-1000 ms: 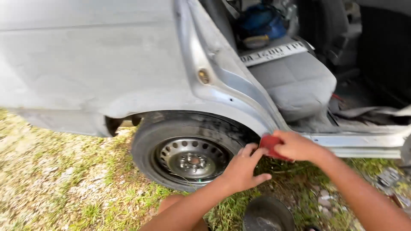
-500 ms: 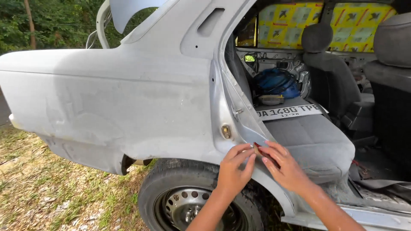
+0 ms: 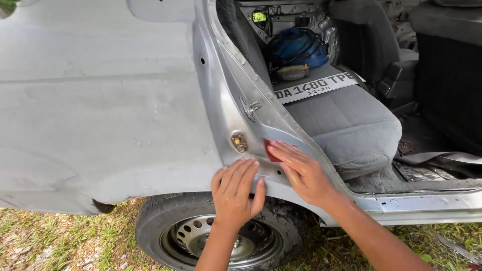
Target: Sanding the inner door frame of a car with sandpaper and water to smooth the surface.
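A grey primed car body (image 3: pixel 100 110) fills the view, its rear door off. My right hand (image 3: pixel 301 170) lies flat on the door-frame pillar (image 3: pixel 236 95), pressing a small red pad (image 3: pixel 271 150) against the metal under its fingers. My left hand (image 3: pixel 235 191) rests flat and empty on the panel just above the wheel arch, fingers slightly apart, a little left of the right hand. A brass-coloured fitting (image 3: pixel 239 141) sits on the pillar just above my left hand.
A black steel wheel with tyre (image 3: pixel 221 236) stands below my hands on grass (image 3: pixel 60 241). Inside are a grey rear seat (image 3: pixel 346 125), a white plate (image 3: pixel 316 86) and a blue bag (image 3: pixel 296 47). The sill (image 3: pixel 432 206) runs right.
The view has closed in on the pillar. Both hands, pinching the red pad in the air half a second ago, now lie flat on the metal with the pad under the right hand.
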